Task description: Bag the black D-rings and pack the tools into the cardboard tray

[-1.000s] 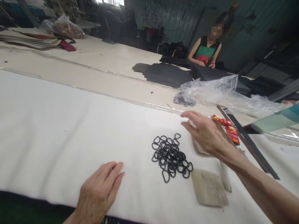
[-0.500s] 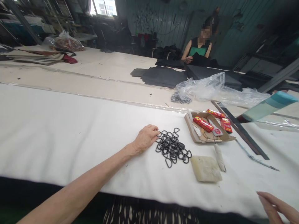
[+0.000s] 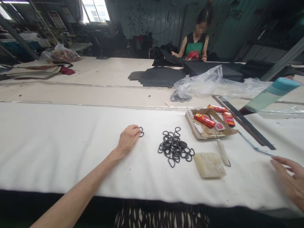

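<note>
My left hand point(image 3: 129, 139) is closed on two black D-rings point(image 3: 141, 134) at its fingertips, just above or against the white table covering. To its right lies a loose pile of black D-rings point(image 3: 175, 147). At the right edge my right hand point(image 3: 291, 177) has thumb and forefinger pinched at the near end of a thin blue-grey tool point(image 3: 255, 148); that end is hidden by the fingers. Beside the pile sit a yellowish, waxy-looking block point(image 3: 209, 165) and a white-wrapped handle with a metal loop point(image 3: 223, 153).
A cardboard tray point(image 3: 198, 134) holds red boxes and a small white bottle. Dark strips point(image 3: 249, 126) and a blue-lidded bottle point(image 3: 268, 96) lie at right. Beyond are clear plastic point(image 3: 204, 80), black sheets point(image 3: 161, 77) and a person point(image 3: 193, 47) handling dark material.
My left hand has drawn two D-rings leftward, away from the pile. My right hand has moved up to the thin tool's end. The view has shifted slightly.
</note>
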Tool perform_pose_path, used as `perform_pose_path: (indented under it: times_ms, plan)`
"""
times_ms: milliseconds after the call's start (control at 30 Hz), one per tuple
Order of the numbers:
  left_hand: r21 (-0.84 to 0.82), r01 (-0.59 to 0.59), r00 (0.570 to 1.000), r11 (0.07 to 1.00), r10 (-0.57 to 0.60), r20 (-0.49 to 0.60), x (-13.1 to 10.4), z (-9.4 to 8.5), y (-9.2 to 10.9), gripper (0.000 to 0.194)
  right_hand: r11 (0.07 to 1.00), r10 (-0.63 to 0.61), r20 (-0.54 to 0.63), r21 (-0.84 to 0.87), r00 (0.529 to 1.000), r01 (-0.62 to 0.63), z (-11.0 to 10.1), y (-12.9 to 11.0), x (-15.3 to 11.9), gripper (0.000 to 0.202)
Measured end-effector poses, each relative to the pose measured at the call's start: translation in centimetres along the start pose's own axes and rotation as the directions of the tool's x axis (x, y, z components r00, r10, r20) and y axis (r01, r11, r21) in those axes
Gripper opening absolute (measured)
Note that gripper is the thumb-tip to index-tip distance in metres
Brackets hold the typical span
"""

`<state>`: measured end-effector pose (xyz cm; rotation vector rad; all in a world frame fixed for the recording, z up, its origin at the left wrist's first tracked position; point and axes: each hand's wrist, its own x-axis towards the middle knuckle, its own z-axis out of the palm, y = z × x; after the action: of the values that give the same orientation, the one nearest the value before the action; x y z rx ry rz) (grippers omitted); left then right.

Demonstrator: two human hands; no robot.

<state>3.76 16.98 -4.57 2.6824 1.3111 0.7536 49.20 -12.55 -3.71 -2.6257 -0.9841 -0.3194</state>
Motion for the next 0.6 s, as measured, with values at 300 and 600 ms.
perform_pose_path:
  times_ms: [300, 600]
  plan:
    - [-0.269, -0.132, 0.965, 0.954, 0.186, 0.185, 2.8, 0.3, 6.5, 0.018, 0.987, -0.109, 0.045, -0.115, 0.993, 0.114, 2.9, -0.3, 1.1, 0.045]
    - [-0.343, 0.047, 0.951, 0.938, 0.064, 0.303, 4.4, 2.4, 8.2, 0.014, 0.964, -0.145, 0.032, -0.22, 0.989, 0.149, 3.4, -0.2, 1.3, 0.045]
